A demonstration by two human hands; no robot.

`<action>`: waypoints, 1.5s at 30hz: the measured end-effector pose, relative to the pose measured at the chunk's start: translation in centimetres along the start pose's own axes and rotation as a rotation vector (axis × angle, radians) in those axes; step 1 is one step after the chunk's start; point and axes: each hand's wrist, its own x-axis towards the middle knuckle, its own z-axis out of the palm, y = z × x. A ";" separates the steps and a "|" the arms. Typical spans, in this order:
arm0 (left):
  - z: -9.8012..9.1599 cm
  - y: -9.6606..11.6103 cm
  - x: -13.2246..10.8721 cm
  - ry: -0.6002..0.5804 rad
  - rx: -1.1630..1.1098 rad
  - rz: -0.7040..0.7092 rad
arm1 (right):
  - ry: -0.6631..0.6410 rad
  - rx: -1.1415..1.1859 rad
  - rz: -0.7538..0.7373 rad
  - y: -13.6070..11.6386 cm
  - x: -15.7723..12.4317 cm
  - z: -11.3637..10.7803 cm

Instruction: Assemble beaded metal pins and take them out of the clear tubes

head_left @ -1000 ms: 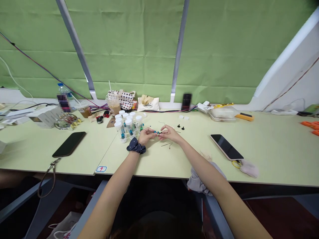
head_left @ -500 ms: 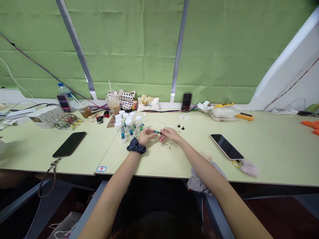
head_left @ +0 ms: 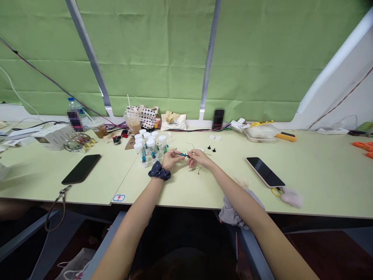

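Note:
Both my hands meet over the pale green table (head_left: 180, 186). My left hand (head_left: 169, 159), with a dark scrunchie on its wrist, pinches one end of a small blue and black piece (head_left: 183, 154). My right hand (head_left: 198, 157) pinches the other end. Just left of them stands a cluster of clear vials with white caps (head_left: 149, 147), some with blue bits inside. A thin bent wire (head_left: 196, 169) lies on the table right below my right hand.
A black phone (head_left: 81, 168) lies at the left, another phone (head_left: 265, 171) at the right. Drink cups, a spotted pouch (head_left: 147, 115) and a small bag line the back edge. Two tiny black parts (head_left: 211, 148) lie beyond my hands. Cloth hangs over the front edge.
My right hand has shifted very slightly; otherwise the hands and the small piece stay where they were.

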 end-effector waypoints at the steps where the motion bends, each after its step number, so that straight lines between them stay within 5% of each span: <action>1: 0.0 0.0 0.0 -0.009 0.004 0.002 | 0.017 -0.015 0.002 0.1 0.1 0.0; 12: -0.3 -0.7 0.3 0.021 0.021 0.023 | 0.023 0.048 -0.106 0.1 -0.2 -0.3; 23: 0.0 0.1 0.0 -0.035 0.029 -0.011 | 0.122 -0.051 -0.009 0.3 0.3 -0.2; 30: -0.1 -0.1 0.1 -0.045 0.000 -0.008 | -0.048 0.068 -0.112 0.0 -0.4 -0.4; 45: 0.5 0.6 -0.5 -0.050 -0.087 -0.095 | 0.043 0.036 -0.138 0.0 -0.1 -0.3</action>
